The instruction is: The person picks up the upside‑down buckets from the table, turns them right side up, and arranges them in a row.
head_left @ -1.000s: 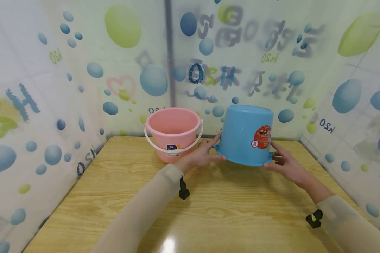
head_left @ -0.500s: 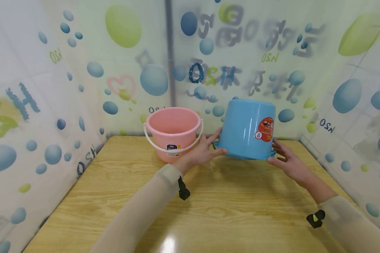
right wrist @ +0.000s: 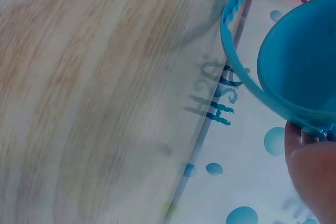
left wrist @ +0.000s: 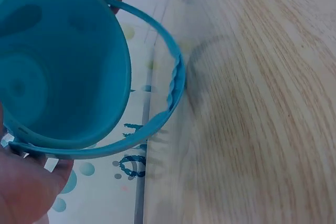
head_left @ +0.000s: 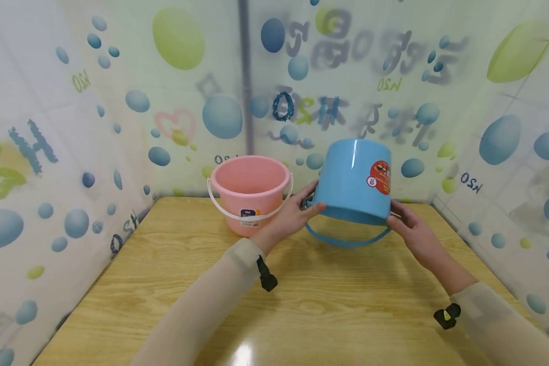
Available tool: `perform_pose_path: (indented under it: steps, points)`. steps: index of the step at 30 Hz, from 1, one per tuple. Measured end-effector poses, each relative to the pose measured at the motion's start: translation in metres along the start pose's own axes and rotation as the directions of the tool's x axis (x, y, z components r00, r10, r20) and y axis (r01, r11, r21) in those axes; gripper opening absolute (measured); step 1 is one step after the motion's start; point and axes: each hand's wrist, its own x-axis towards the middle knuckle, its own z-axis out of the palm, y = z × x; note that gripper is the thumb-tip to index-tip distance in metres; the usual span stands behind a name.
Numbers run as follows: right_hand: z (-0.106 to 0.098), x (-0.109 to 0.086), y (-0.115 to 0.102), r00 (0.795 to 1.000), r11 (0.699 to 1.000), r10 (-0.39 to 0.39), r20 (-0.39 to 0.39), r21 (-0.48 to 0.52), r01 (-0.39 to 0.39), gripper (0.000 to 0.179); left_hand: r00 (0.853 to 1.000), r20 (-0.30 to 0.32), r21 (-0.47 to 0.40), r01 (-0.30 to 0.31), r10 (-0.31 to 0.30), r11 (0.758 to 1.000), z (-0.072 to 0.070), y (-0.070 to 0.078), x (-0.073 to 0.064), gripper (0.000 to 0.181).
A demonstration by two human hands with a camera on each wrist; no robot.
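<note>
A blue bucket [head_left: 349,178] with a red label is held upside down over the table, tilted so its mouth turns down and toward me. My left hand [head_left: 295,213] grips the rim at the bucket's left side, thumb in front. At the opposite side, my right hand [head_left: 414,231] holds the rim by the other handle joint. The blue handle [left wrist: 176,77] hangs loose below the mouth. Both wrist views look into the bare inside of the bucket. Just left of my left hand stands a pink bucket [head_left: 251,203], upright, its white handle [head_left: 256,217] lowered across its front.
The wooden table [head_left: 311,305] reaches back to a patterned curtain [head_left: 201,168] with bubbles and letters. Similar curtains close off the left and right sides. The pink bucket is near the table's back edge.
The blue bucket has risen off the tabletop and tipped its mouth toward me. Its handle has swung down into view. Both hands moved up with it; the pink bucket stayed put.
</note>
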Motion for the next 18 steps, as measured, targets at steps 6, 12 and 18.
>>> perform_pose_path:
  steps: [6, 12, 18]
  points:
    - [-0.0003, 0.0011, -0.0001, 0.995, 0.996, -0.088, -0.041, 0.022, 0.089, 0.065, 1.0, 0.013, -0.038, -0.003, 0.004, 0.999, -0.0031, 0.001, 0.0004, 0.083]
    - [-0.0026, -0.0014, -0.0036, 0.997, 0.999, -0.048, -0.06, 0.008, 0.048, 0.062, 1.0, 0.006, -0.048, 0.027, -0.027, 0.998, -0.0039, 0.0047, -0.0026, 0.085]
    - [0.0, 0.0023, -0.0041, 0.997, 0.997, -0.071, -0.036, 0.034, 0.072, 0.065, 0.999, 0.017, -0.115, 0.031, -0.029, 0.993, -0.0055, 0.0078, -0.0022, 0.092]
